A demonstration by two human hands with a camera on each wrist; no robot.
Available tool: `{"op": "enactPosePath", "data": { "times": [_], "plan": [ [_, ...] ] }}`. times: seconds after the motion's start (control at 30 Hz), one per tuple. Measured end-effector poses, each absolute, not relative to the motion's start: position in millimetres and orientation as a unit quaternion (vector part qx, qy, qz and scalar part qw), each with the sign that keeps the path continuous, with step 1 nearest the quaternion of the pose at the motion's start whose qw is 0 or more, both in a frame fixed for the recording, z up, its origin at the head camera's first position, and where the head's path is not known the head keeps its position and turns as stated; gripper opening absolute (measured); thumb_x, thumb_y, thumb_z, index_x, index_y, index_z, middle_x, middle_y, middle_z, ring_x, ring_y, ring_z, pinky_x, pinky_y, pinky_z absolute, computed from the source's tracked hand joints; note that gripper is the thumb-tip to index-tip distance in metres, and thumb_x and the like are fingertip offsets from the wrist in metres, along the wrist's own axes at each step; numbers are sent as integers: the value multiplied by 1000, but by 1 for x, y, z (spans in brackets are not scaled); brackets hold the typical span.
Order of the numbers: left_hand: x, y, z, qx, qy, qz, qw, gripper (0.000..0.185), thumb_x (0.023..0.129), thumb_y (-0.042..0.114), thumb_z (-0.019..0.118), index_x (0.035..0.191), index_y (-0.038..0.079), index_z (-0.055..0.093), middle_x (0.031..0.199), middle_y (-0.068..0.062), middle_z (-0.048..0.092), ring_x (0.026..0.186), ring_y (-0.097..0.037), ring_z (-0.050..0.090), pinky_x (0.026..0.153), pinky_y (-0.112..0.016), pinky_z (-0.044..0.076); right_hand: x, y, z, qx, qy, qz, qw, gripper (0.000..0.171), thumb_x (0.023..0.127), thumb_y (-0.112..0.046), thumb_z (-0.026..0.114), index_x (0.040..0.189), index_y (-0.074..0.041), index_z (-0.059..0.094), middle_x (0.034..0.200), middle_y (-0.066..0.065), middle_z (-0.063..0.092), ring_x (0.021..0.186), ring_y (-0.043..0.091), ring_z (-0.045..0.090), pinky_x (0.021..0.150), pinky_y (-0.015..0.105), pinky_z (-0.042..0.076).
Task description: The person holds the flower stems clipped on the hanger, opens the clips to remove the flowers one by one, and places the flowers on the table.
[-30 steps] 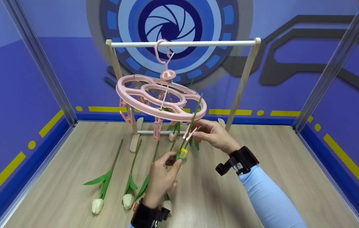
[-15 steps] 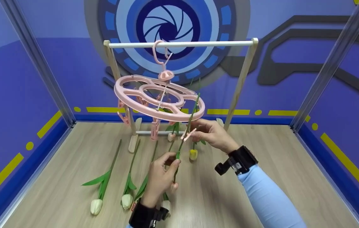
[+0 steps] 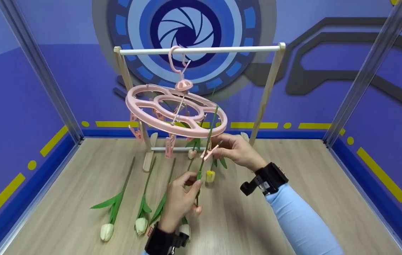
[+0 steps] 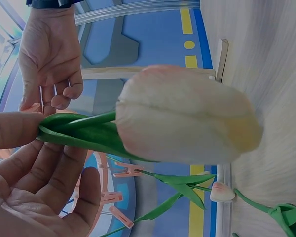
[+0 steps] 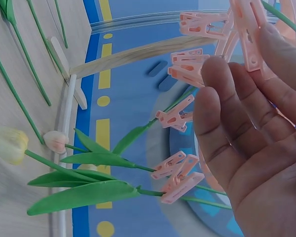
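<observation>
My left hand (image 3: 181, 200) pinches the green stem of a tulip between thumb and fingers. Its pale pink and white head (image 4: 187, 116) points down, partly behind the hand in the head view, and the stem (image 3: 212, 127) slants up past the hanger rim. With thumb and fingers my right hand (image 3: 238, 150) pinches a pink clothespin (image 3: 208, 154) against that stem; whether the clothespin bites the stem is unclear. The clothespin hangs from a round pink clip hanger (image 3: 162, 122), which tilts down toward the right. A yellow tulip (image 3: 210, 176) hangs upside down just behind.
The hanger hooks over the white rod (image 3: 222, 49) of a wooden stand. Another clothespin (image 5: 182, 182) grips a tulip stem, while a loose one (image 3: 169, 147) dangles in front. White tulips (image 3: 106, 232) lie on the table at left. A small pink tulip (image 3: 192, 153) hangs at the back.
The yellow tulip has swung right, then partly back left. The held stem's upper end and the clothespin have shifted slightly left. Both hands keep their grip.
</observation>
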State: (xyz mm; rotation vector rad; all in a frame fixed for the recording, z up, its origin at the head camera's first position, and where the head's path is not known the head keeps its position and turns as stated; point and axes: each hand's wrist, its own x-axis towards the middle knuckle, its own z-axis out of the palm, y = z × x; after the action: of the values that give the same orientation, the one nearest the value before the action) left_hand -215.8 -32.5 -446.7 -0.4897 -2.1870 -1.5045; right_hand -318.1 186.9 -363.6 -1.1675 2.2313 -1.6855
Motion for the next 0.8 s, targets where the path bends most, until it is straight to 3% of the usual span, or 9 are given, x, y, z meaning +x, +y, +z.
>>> {"op": "enactPosePath", "data": {
  "times": [0.17,0.33,0.63,0.8],
  "plan": [
    [-217,-32,-448,-176,-788,-545,226,6,97,7,71,102,4,74,88,-3,73,81,-18,69,78,-32,56,-318,187,-364,-390,741,-544,47,34,102,-9,64,135,1,64,115,20,71,89,16,69,78,32,59],
    [-217,-33,-447,-169,-792,-542,225,7,97,6,71,102,3,75,88,-3,74,81,-18,70,77,-32,56,-318,185,-364,-391,751,-531,34,32,102,-8,65,133,0,66,113,19,70,84,18,67,73,26,56],
    [-218,-33,-448,-169,-791,-543,227,6,96,4,70,101,4,74,86,-2,73,79,-17,68,77,-32,56,-321,184,-365,-402,748,-528,25,30,102,-6,63,131,1,67,109,19,70,82,22,66,74,29,58],
    [-219,-34,-449,-166,-791,-543,227,7,97,5,70,102,4,75,86,-3,73,80,-18,69,77,-33,56,-322,184,-367,-410,748,-521,14,28,102,-7,63,129,2,67,108,20,70,82,17,66,73,28,57]
  ]
}}
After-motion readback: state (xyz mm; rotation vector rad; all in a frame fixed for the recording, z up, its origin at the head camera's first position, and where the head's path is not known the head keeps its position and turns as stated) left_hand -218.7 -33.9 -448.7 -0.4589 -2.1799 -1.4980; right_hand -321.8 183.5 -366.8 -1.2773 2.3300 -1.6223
